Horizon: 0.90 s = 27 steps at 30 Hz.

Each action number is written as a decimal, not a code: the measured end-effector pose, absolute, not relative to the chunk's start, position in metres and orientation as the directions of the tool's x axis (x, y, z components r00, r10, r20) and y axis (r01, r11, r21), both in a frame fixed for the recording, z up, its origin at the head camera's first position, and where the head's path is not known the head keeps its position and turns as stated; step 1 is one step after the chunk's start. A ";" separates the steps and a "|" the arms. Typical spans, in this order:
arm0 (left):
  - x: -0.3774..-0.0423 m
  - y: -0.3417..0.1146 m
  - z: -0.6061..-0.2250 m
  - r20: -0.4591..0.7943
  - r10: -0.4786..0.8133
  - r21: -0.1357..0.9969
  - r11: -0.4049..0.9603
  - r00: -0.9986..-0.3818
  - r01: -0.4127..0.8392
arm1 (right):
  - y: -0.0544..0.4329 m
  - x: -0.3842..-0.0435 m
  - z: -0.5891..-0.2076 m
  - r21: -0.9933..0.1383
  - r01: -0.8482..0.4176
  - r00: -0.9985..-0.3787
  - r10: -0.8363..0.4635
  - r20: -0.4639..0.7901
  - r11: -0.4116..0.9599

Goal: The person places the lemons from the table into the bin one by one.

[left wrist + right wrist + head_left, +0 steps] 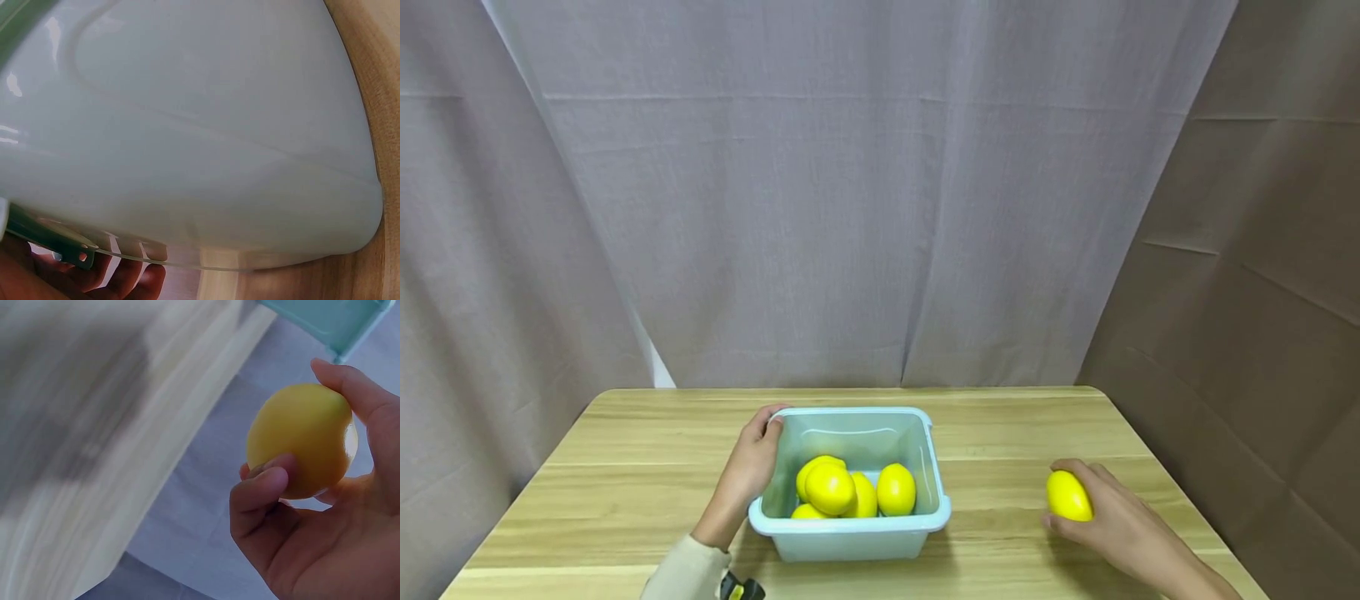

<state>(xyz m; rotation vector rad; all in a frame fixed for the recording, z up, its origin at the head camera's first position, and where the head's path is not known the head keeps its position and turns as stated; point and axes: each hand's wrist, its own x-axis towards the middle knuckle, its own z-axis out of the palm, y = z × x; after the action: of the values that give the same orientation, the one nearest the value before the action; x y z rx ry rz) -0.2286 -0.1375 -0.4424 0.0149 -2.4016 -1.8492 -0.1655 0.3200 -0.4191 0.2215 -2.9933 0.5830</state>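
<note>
A light blue-green plastic bin (850,546) stands on the table with several yellow lemons (896,490) inside. At its left side my left hand (751,458) grips the rim near the far corner, thumb on top. The left wrist view is mostly filled by the bin's pale wall (206,125), and some curled fingers (128,275) show at the lower left. Off to the right of the bin, my right hand (1123,521) holds another lemon (1069,496) between thumb and fingers, raised over the tabletop. In the right wrist view that lemon (301,440) sits in the curled fingers.
The wooden table (1000,558) has rounded far corners. Grey curtains (820,208) hang behind it, and a brownish cloth (1247,333) hangs along the right side. A small black and yellow object (741,588) is at the left wrist.
</note>
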 end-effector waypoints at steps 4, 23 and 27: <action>-0.229 -0.137 -0.444 0.080 -0.078 0.964 0.259 -0.994 0.057 | 0.312 -0.163 -0.413 -0.365 -0.177 -0.981 -0.134 0.139 0.914; -0.231 -0.138 -0.446 0.081 -0.078 0.961 0.272 -0.994 0.057 | 0.283 -0.158 -0.391 -0.315 -0.306 -0.931 -0.213 0.297 0.898; -0.231 -0.138 -0.446 0.086 -0.078 0.960 0.273 -0.993 0.062 | 0.276 -0.157 -0.385 -0.328 -0.325 -0.927 -0.230 0.298 0.887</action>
<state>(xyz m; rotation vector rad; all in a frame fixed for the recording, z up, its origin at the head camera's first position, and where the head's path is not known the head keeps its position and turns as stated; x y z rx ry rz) -0.2305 -0.1375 -0.4459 0.0149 -2.4115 -1.8273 -0.1572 0.2764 -0.3852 0.4192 -2.8040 0.5503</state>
